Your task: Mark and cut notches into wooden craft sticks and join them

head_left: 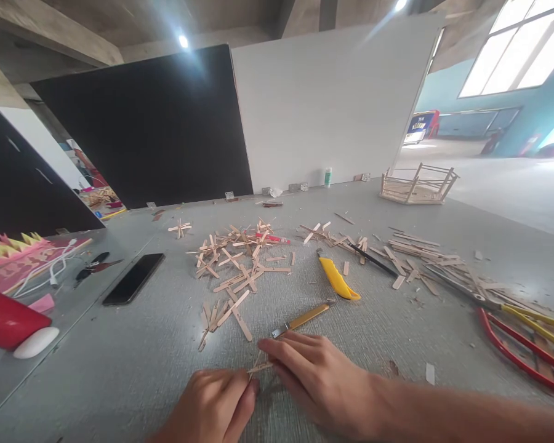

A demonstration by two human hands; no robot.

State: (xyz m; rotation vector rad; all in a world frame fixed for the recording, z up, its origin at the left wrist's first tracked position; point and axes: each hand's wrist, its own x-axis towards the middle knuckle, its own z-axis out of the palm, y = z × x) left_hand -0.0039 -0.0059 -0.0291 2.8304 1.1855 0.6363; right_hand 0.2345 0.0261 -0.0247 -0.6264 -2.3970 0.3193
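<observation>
I have the small wooden piece (261,367) low in the head view, over the near part of the tabletop (120,369), bridging the gap between my two hands. It is pale, bare wood, slim and flat, with a few darker marks along its face; a thinner sliver slants across its left end. Much of it is covered and the view is soft there, so it may be two sticks crossed, but I can't be certain. The fingers of the left hand (215,403) are pinched together on its left end, thumb against the curled index; those of the right hand (321,372) are closed on the other end. Just beyond the right knuckles lies a gold-handled knife (307,317), with a yellow cutter (336,278) farther off and loose craft sticks (240,323) to the left.
</observation>
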